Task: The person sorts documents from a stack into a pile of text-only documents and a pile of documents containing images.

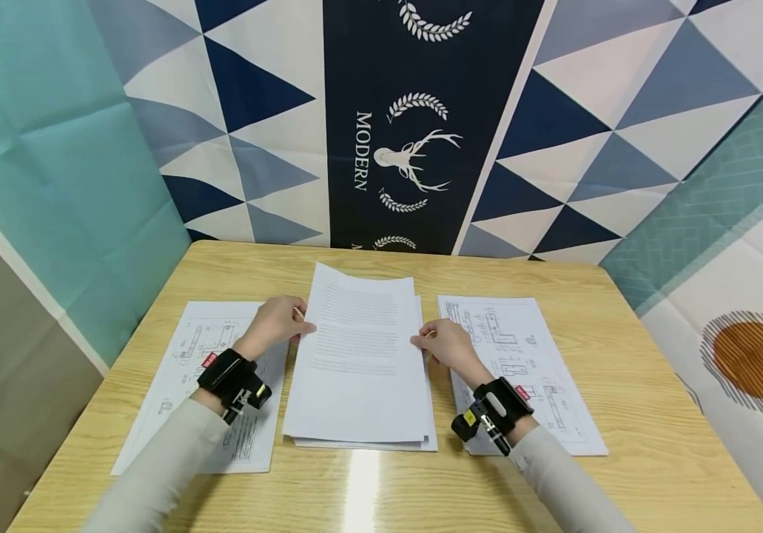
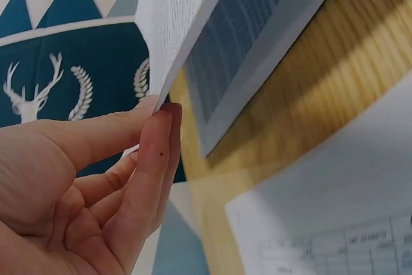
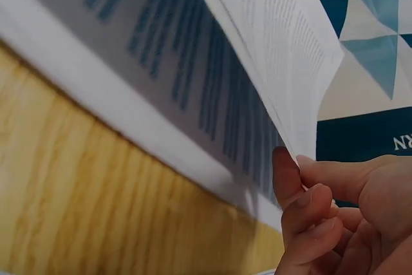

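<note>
A printed sheet of paper with lines of text is raised above a middle stack of papers. My left hand pinches its left edge between thumb and fingers; the left wrist view shows this hand close up. At the opposite edge, my right hand pinches the sheet too, and in the right wrist view the thumb and fingers of that hand meet at the paper's edge. Whether more than one sheet is held I cannot tell. Text on the stack shows beneath the lifted paper.
Left of the middle stack lie papers with technical drawings, partly under my left forearm. More drawing papers lie on the right under my right wrist. All rest on a wooden table, with patterned cloth hanging behind its far edge.
</note>
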`<state>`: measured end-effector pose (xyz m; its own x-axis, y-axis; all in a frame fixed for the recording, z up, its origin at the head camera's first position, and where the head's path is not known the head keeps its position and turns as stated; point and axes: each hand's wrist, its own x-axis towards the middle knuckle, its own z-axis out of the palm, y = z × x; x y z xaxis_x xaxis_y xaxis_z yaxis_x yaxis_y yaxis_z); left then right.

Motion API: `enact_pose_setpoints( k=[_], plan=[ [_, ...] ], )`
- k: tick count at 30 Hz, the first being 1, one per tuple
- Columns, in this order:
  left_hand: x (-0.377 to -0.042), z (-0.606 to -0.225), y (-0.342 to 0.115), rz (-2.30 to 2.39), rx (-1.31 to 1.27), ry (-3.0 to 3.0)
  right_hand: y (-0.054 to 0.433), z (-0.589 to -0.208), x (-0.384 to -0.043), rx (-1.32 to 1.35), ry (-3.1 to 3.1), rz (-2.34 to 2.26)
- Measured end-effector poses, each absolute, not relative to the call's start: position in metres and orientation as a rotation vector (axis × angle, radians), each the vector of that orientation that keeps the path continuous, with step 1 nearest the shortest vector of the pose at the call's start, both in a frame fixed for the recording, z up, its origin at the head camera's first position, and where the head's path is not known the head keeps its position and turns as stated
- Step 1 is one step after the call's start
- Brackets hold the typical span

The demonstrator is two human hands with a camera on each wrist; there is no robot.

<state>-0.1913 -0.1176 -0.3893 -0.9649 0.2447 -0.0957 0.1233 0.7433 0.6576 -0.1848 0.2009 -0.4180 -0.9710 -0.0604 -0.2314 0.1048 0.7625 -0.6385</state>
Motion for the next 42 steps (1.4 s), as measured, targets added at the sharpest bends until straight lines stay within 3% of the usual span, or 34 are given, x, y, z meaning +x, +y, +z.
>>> enact_pose_setpoints(
  k=[30,42],
  plan=[
    [-0.191,-0.419,-0.104,0.793,0.229,2.883,0.202,-0.43,-0.178,-0.044,2.884,-0.803],
    [-0.177,-0.389,-0.135,0.708,0.362,2.998,0.13,-0.411,-0.176,-0.268,2.839,-0.845]
  ],
)
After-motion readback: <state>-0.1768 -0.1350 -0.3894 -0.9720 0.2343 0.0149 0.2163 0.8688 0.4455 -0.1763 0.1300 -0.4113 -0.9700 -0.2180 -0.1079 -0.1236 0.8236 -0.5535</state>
